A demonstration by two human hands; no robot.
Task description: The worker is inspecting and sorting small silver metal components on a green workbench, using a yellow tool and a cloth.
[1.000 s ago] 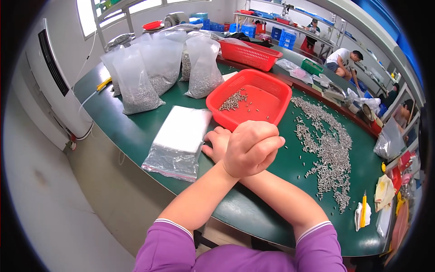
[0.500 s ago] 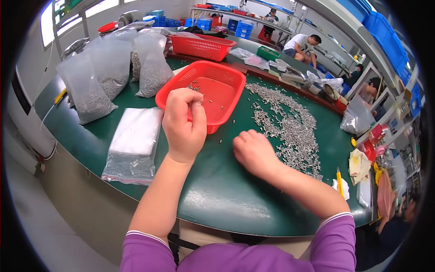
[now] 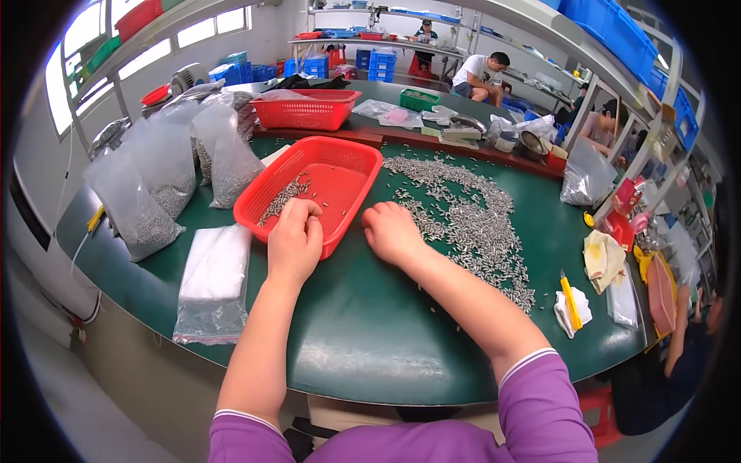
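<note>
A red plastic basket (image 3: 337, 187) stands on the green table (image 3: 370, 339), with small metal pins (image 3: 282, 202) gathered along its left side and a few scattered on its floor. My left hand (image 3: 295, 241) is at the basket's near rim, fingers curled together in a pinch; what they hold, if anything, is hidden. Just right of the basket, my right hand (image 3: 392, 234) is low over the table with its fingers bent and closed. Its fingertips are turned away, so their contents do not show. A wide spread of similar metal pins (image 3: 482, 231) lies to the right of that hand.
Clear bags of pins (image 3: 145, 220) stand at the left, behind a pack of white plastic bags (image 3: 214, 266). Another red basket (image 3: 307, 112) is at the back. A yellow cutter (image 3: 571, 301) rests on white paper at the right. Another person (image 3: 480, 76) sits farther off.
My left hand has come down from above the basket to its near rim. More pins show in the basket's left side. My right hand has moved closer to the basket. The view has shifted.
</note>
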